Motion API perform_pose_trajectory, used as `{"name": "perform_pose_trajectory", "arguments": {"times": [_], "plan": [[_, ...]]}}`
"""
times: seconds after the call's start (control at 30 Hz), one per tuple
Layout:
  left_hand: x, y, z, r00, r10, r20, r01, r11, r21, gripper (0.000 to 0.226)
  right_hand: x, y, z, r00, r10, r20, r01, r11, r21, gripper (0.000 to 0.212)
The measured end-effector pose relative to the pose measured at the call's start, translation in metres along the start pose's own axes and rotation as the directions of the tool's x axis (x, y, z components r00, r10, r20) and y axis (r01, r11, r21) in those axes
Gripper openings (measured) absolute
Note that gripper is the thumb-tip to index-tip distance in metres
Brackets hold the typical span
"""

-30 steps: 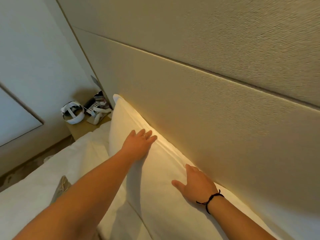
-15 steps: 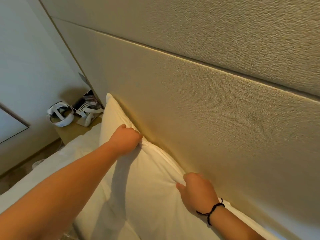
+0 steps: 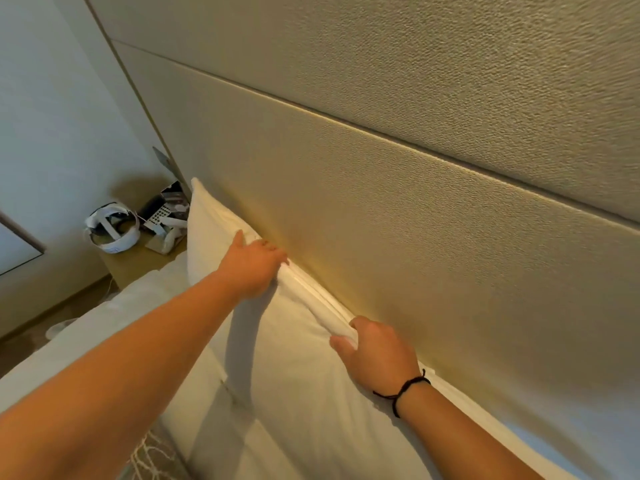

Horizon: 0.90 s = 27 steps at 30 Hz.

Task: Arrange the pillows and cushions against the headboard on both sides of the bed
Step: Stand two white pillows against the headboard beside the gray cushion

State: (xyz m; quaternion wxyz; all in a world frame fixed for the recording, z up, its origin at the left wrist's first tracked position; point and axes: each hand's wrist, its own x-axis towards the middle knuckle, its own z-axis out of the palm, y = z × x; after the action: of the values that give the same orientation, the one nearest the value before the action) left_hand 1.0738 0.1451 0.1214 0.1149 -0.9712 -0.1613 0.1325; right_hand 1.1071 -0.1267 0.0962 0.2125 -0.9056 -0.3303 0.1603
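A white pillow [image 3: 298,368] stands on edge against the beige padded headboard [image 3: 398,237]. My left hand [image 3: 254,265] lies on the pillow's top edge near its far end, fingers curled over the seam. My right hand [image 3: 377,355], with a black cord on the wrist, pinches the same top edge closer to me. A patterned cushion [image 3: 152,455] shows a corner at the bottom left, partly under my left arm.
White bedding [image 3: 104,327] covers the mattress on the left. A wooden nightstand [image 3: 138,261] beyond the pillow holds a white headset [image 3: 112,232], a remote and small items. The floor and a pale wall lie further left.
My hands went from lying flat on the pillow's face to gripping its top edge. The left hand has since loosened slightly along the seam.
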Motion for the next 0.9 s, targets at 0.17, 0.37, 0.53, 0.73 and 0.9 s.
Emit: {"name": "perform_pose_trajectory", "arguments": {"times": [0.17,0.37,0.53,0.73,0.9], "plan": [[-0.014,0.063,-0.031,0.913,0.318,0.256,-0.223,0.914,-0.338,0.054,-0.029,0.033,-0.028,0.999,0.047,0.009,-0.048,0.988,0.144,0.046],[-0.028,0.111,-0.066,0.856,0.473,0.208,-0.301,0.784,-0.543,0.011,-0.064,0.059,-0.072,0.999,-0.038,0.026,0.034,0.991,0.132,0.024],[-0.039,0.122,-0.085,0.891,0.451,0.047,-0.363,0.772,-0.522,0.015,-0.103,0.081,-0.093,0.997,-0.017,0.069,0.021,0.998,-0.052,0.016],[-0.053,0.141,-0.084,0.900,0.435,-0.024,-0.420,0.852,-0.312,0.016,-0.159,0.100,-0.107,0.999,-0.034,0.035,0.043,0.956,-0.289,0.038],[-0.053,0.144,-0.082,0.863,0.333,-0.380,-0.396,0.912,-0.101,0.016,-0.192,0.117,-0.134,0.993,0.015,-0.116,-0.055,0.937,-0.345,0.038]]}}
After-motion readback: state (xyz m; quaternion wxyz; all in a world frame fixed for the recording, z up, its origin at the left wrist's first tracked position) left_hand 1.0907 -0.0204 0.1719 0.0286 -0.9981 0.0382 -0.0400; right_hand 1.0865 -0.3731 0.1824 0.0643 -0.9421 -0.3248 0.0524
